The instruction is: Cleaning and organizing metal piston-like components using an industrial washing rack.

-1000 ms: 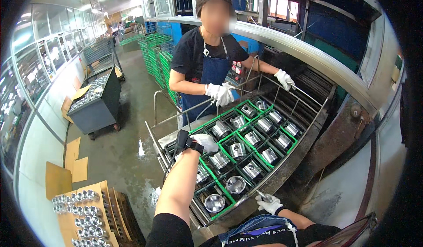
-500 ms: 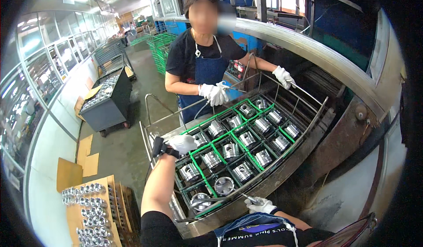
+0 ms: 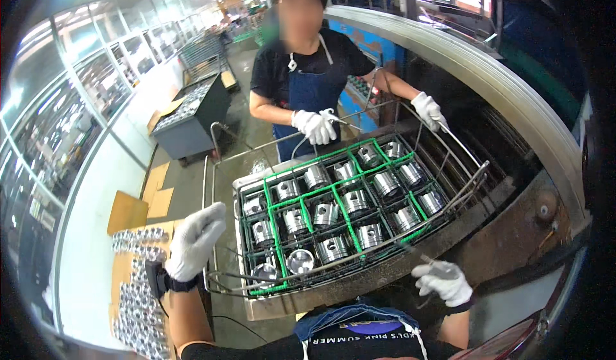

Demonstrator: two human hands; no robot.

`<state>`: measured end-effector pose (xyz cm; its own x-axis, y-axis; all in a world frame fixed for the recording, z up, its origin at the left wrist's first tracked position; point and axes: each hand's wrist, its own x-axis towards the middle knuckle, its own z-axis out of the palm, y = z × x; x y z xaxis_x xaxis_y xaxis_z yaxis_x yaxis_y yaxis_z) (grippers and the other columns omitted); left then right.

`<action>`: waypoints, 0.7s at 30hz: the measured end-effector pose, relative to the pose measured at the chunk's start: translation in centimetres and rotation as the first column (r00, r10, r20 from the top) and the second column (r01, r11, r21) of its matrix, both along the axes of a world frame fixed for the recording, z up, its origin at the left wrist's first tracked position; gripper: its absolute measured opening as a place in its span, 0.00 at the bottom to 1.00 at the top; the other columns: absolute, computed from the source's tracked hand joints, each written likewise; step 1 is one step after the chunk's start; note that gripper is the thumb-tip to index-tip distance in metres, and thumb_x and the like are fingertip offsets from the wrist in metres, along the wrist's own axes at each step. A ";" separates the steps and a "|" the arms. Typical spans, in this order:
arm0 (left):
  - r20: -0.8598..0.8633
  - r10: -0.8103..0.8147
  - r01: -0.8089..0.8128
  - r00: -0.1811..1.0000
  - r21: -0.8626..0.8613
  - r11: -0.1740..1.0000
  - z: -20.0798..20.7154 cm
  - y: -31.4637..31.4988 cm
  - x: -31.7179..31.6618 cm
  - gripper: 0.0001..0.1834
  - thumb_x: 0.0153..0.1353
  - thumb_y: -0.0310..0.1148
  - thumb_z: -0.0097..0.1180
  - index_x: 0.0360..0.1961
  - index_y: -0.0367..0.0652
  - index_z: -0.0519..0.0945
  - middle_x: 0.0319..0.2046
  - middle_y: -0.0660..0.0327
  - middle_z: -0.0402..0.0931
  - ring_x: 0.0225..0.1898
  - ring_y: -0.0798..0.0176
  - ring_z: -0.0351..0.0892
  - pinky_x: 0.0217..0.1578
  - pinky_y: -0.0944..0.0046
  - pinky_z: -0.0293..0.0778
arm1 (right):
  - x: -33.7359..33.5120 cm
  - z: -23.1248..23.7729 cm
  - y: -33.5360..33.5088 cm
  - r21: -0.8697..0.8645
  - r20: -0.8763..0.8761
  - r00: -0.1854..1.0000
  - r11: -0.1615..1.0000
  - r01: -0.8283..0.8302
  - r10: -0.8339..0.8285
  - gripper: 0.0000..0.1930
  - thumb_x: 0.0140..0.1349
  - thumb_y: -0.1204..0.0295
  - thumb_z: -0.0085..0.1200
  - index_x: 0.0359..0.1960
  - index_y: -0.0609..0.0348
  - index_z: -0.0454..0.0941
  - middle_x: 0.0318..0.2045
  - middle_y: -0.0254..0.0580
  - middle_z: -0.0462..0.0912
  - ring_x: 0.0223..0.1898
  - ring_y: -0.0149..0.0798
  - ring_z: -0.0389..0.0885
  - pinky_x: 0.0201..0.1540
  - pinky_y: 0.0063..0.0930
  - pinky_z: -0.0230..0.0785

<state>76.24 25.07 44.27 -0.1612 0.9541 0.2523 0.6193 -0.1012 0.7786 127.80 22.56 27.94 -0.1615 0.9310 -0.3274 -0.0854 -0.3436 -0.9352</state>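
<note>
My left hand (image 3: 199,241), in a white knit glove with a dark band at the wrist, is raised just outside the left end of a wire basket (image 3: 268,206). Its fingers are stretched and held together, with nothing in them. Metal pistons (image 3: 333,249) sit in the basket's cells, split by green-coated dividers; two near the front-left corner show their round faces. Off the basket's front right side, my gloved right hand (image 3: 444,283) is closed around what looks like an air blow gun (image 3: 420,255), its thin nozzle smeared by motion and pointing toward the basket.
Across the basket a co-worker's gloved hand (image 3: 314,128) holds a similar nozzle tool; the other (image 3: 428,111) grips the basket's rail. Rows of pistons (image 3: 138,302) stand on cardboard at lower left. A grey cart (image 3: 192,129) stands behind. A metal machine frame (image 3: 487,71) borders the right.
My left hand has come away from the basket's left cells and moved outside its rail. My right hand has shifted rightward with the tool. The whole view has turned slightly.
</note>
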 end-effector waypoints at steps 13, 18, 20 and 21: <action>-0.617 -0.248 0.340 0.747 0.035 0.940 -7.9 -1.7 14.9 0.26 0.58 0.40 0.63 0.53 0.36 0.73 0.44 0.47 0.80 0.46 0.46 0.82 0.43 0.51 0.79 | -7.4 -1.4 12.4 0.486 0.418 0.908 0.854 -0.185 -0.041 0.12 0.55 0.67 0.67 0.41 0.51 0.86 0.27 0.28 0.85 0.28 0.28 0.82 0.33 0.23 0.74; -0.570 -0.288 0.077 0.770 -0.365 0.928 -14.5 -1.4 14.5 0.20 0.60 0.47 0.60 0.44 0.43 0.75 0.37 0.48 0.82 0.37 0.44 0.83 0.36 0.47 0.78 | -8.3 -0.7 11.8 0.744 0.618 0.715 0.538 -0.396 -0.329 0.12 0.53 0.59 0.65 0.36 0.47 0.87 0.19 0.38 0.80 0.21 0.44 0.78 0.28 0.39 0.71; -0.572 -0.307 0.081 0.761 -0.385 0.919 -14.7 -1.2 14.3 0.18 0.62 0.48 0.57 0.41 0.44 0.76 0.33 0.49 0.82 0.33 0.43 0.83 0.33 0.46 0.78 | -8.4 -1.8 11.9 0.773 0.621 0.660 0.471 -0.426 -0.423 0.13 0.52 0.59 0.66 0.37 0.47 0.88 0.25 0.36 0.85 0.29 0.45 0.83 0.38 0.41 0.75; -0.532 -0.361 0.130 0.766 -0.422 0.897 -14.8 -0.8 13.9 0.18 0.63 0.48 0.56 0.40 0.43 0.76 0.32 0.49 0.82 0.34 0.43 0.83 0.33 0.46 0.78 | -8.6 -2.1 12.0 0.774 0.614 0.674 0.481 -0.412 -0.410 0.13 0.51 0.60 0.67 0.38 0.47 0.88 0.27 0.37 0.86 0.30 0.46 0.83 0.41 0.41 0.76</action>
<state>90.17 24.30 29.50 0.1588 0.9785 -0.1318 0.9514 -0.1160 0.2853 119.25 34.54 25.86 -0.2921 0.7678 0.5702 0.6573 0.5943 -0.4635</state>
